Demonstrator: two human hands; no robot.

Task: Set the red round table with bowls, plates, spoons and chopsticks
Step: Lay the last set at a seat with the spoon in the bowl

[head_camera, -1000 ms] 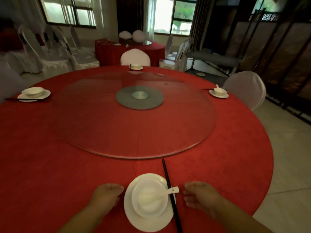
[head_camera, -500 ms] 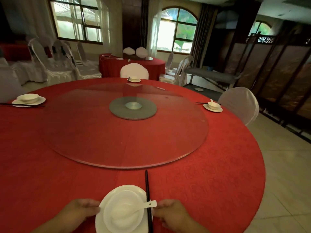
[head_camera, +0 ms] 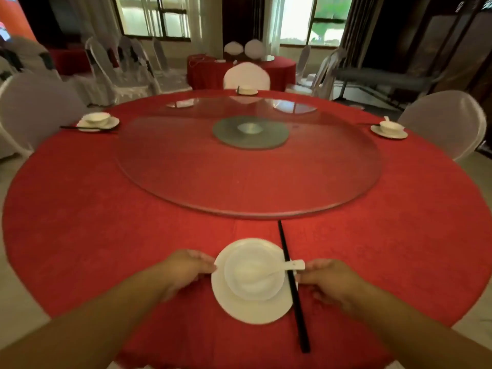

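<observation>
The pair of black chopsticks (head_camera: 292, 284) lies just right of the round white plate (head_camera: 250, 307) at the near edge of the red round table (head_camera: 106, 222), long axis running away from me, far tips toward the clear glass turntable (head_camera: 247, 166) and near ends tilted slightly right. The white bowl (head_camera: 253, 275) sits on the plate, and the white ceramic spoon (head_camera: 282, 269) rests in it, handle pointing right across the chopsticks.

My left hand (head_camera: 186, 270) touches the plate's left rim with curled fingers; my right hand (head_camera: 327, 280) sits at the chopsticks, just below the spoon handle. Whether either truly pinches, I cannot tell.

A second ago both hands lay apart from the setting on the cloth; now they have closed in on either side of it.

Three other white settings stand round the table: at left (head_camera: 97, 122), far side (head_camera: 246, 90) and right (head_camera: 389, 129). White-covered chairs (head_camera: 447, 123) ring it, and another red table (head_camera: 241, 71) stands beyond.
</observation>
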